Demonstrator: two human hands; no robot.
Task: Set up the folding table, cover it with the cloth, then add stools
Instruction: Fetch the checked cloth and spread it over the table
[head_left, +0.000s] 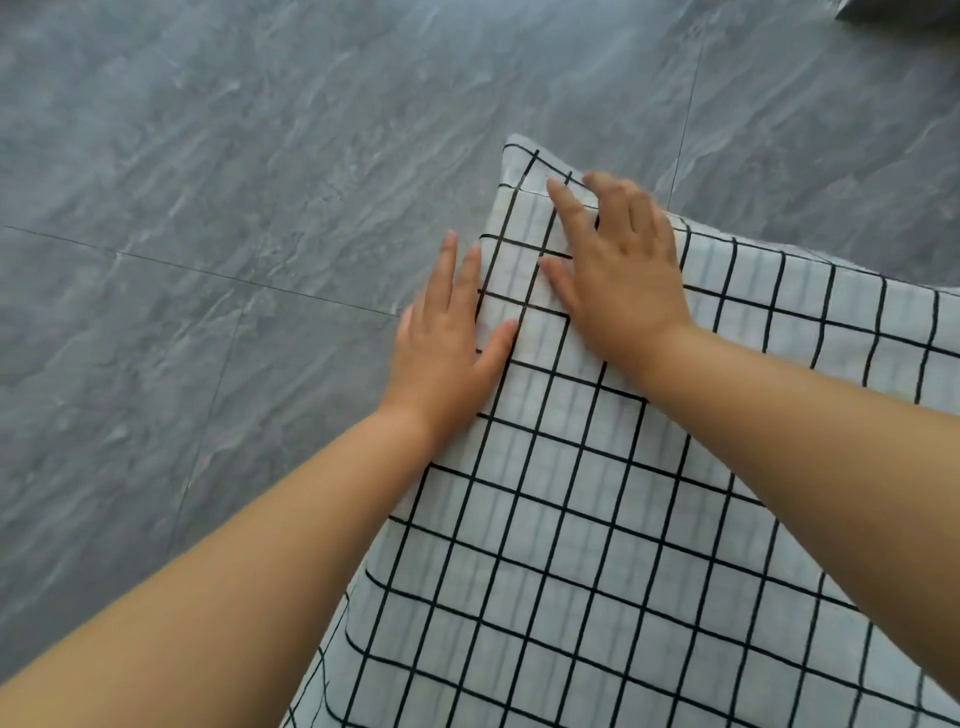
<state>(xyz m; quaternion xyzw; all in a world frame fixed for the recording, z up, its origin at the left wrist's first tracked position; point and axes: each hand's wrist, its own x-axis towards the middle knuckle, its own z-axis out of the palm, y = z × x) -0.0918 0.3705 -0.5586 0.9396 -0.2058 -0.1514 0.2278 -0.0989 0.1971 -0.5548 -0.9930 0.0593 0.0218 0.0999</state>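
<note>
A white cloth with a black grid pattern (597, 519) lies spread over the table, which is hidden under it. Its far left corner hangs over the table's corner. My left hand (447, 343) lies flat on the cloth's left edge, fingers apart and pointing away from me. My right hand (618, 270) presses flat on the cloth close to the far corner, fingers spread. Neither hand grips the cloth. No stools are in view.
Grey marbled floor tiles (234, 208) fill the left and the far side of the view. A dark object (904, 10) shows at the top right edge, too cropped to identify.
</note>
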